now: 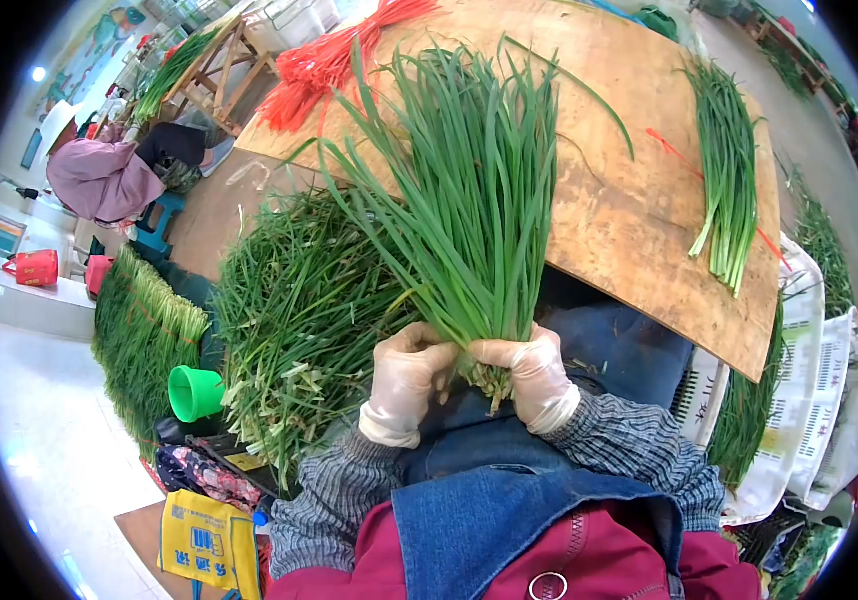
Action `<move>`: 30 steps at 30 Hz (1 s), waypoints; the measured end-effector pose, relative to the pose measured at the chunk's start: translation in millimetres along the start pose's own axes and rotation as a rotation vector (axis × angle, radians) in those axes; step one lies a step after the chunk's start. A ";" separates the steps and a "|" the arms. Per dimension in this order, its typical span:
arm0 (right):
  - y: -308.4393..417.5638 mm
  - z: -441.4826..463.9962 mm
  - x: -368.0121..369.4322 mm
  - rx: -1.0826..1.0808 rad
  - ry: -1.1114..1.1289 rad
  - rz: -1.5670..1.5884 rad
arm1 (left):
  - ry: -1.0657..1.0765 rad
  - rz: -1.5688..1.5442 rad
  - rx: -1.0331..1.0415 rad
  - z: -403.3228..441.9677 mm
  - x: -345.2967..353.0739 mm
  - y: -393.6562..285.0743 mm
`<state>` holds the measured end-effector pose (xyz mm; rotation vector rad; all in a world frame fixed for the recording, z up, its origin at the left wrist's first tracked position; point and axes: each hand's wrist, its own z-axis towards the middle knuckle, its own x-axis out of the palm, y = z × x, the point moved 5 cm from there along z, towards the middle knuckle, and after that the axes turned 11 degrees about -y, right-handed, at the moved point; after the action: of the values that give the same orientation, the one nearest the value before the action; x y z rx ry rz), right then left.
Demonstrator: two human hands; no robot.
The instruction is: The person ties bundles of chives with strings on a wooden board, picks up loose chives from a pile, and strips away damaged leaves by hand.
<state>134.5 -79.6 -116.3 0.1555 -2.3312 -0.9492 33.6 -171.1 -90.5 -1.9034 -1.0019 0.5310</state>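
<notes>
A thick bunch of long green leafy stalks [479,210] fans out over the wooden board [629,220], its root ends toward my body. My left hand [409,385], in a pale glove, is closed round the left side of the bunch's base. From the right, my right hand [532,375], gloved too, pinches the base with thumb and fingers. Short root ends poke out below both hands. Left of the bunch lies a big loose heap of the same stalks [299,310]. A smaller bunch [724,170] rests on the board's right part, beside a red tie.
Red ties [324,75] lie at the board's far left. At left are a green cup [195,393], stacked tied bunches [139,335] and a yellow bag [209,545]. White crates [799,370] stand at right. A person in a white hat [104,170] sits at far left.
</notes>
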 end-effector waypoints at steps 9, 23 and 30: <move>1.2 -1.1 3.5 -0.018 -0.023 0.029 | -0.110 -0.180 0.012 -16.5 -16.2 1.0; -3.9 0.9 2.8 -0.039 -0.029 0.033 | -0.582 1.024 0.841 1.8 -120.8 -99.1; -17.6 9.0 -4.5 -0.053 -0.083 -0.083 | -0.049 0.974 1.511 69.5 132.0 -191.8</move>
<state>130.9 -85.8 -135.3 0.1954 -2.3883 -1.0761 -20.4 24.4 43.2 -0.7878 0.4612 1.3572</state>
